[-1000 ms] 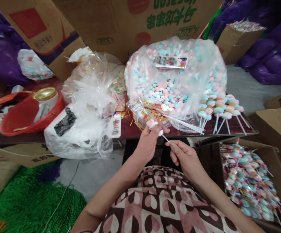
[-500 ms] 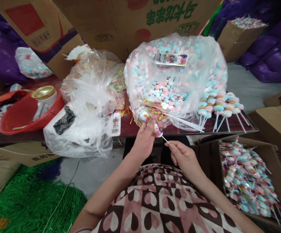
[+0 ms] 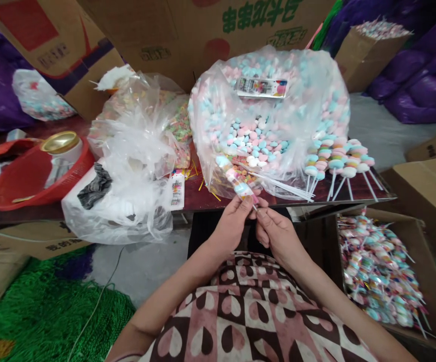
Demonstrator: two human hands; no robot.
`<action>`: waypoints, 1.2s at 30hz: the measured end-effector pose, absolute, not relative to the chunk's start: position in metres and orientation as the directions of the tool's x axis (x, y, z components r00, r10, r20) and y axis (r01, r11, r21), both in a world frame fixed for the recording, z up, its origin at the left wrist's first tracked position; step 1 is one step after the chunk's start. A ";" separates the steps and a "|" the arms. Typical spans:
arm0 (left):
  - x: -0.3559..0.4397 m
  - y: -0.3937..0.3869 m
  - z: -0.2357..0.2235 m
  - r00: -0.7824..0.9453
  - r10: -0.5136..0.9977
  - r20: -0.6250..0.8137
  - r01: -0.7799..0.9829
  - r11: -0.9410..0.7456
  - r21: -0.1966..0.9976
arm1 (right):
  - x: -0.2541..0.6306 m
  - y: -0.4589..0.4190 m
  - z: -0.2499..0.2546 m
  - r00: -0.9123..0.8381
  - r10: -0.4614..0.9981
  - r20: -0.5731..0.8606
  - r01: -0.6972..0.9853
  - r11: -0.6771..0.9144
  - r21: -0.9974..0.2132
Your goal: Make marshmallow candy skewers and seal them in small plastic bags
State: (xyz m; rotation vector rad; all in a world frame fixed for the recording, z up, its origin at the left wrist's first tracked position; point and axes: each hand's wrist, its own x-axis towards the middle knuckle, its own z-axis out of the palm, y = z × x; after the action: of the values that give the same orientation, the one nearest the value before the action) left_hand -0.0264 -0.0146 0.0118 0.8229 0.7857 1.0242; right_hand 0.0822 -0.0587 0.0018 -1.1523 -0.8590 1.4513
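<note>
A marshmallow skewer [image 3: 242, 189] in a clear printed wrapper slants up and left over the table's front edge. My left hand [image 3: 236, 213] is closed around the wrapper's lower end. Close beside it, my right hand [image 3: 276, 226] pinches the white stick just below the wrapper. Beyond the skewer lie loose pastel marshmallows [image 3: 253, 136] and small colourful candy rings [image 3: 242, 173] in the mouth of a large clear bag. A bundle of white sticks [image 3: 289, 186] rests to the right of my hands.
Unwrapped marshmallow skewers [image 3: 336, 158] lie at the table's right end. A carton of wrapped skewers [image 3: 379, 271] stands below right. On the left are a white plastic bag [image 3: 127, 201], a red basket [image 3: 10, 186] and a stack of printed wrappers [image 3: 177, 188]. Yellow twist ties [image 3: 201, 183] lie nearby.
The wrapper has been drawn down over the skewer. My left hand has slid down to its lower end, and both hands are now close together at the stick.
</note>
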 end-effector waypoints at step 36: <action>-0.042 0.002 0.024 0.395 0.889 -0.233 -0.496 0.420 0.760 | 0.087 -0.065 -0.008 0.037 0.977 0.208 0.411 0.175 -0.895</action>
State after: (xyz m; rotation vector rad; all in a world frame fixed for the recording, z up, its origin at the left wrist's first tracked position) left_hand -0.0415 0.0015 0.0244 0.6570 0.6992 0.9617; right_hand 0.0875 -0.0647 -0.0079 -1.3855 -1.5296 0.7743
